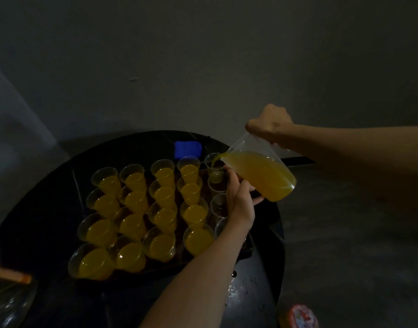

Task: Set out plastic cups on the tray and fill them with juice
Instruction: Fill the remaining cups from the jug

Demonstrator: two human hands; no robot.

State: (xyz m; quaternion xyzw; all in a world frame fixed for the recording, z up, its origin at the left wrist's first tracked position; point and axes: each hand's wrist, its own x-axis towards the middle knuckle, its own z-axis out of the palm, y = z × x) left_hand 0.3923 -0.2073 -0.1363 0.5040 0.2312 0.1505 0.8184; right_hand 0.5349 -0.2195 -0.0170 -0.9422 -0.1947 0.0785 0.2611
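A dark tray [156,272] on a round black table holds several clear plastic cups; most, like the cup [197,240] at the front, hold orange juice. My right hand [269,125] grips the top of a clear jug [262,172], tilted left and partly full of juice. A stream runs from its spout into the far-right cup [214,172], which is slightly filled. My left hand [238,197] cups the jug's underside, fingers up by the spout and thumb below. Three empty cups [218,205] stand in the right column, partly hidden behind my left wrist.
A blue block [188,149] lies on the table behind the tray. A glass vessel with an orange tip [11,297] stands at the bottom left. A red and orange lid [299,316] shows at the bottom right, off the table [250,292]. A grey wall rises behind.
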